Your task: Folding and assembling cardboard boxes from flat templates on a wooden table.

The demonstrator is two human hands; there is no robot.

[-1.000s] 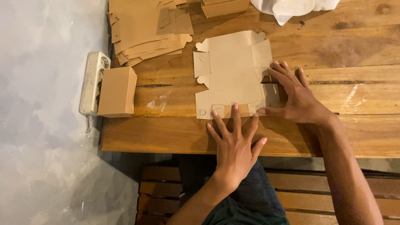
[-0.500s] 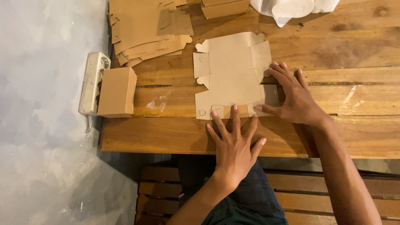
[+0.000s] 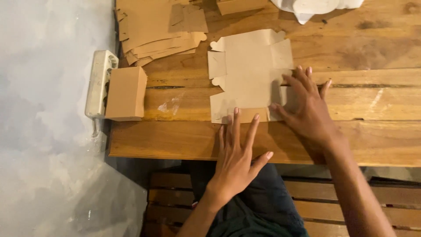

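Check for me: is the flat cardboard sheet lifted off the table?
No, the flat cardboard sheet lies on the wooden table under both hands' fingertips.

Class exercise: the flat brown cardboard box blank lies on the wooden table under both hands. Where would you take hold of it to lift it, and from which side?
Probably by the far edge flap of the flat cardboard blank, coming from the far side. It lies flush on the wooden table, so a pinch grip needs a free edge. The left hand covers the near edge and the right hand the right flap, while the scalloped far flaps show bare.
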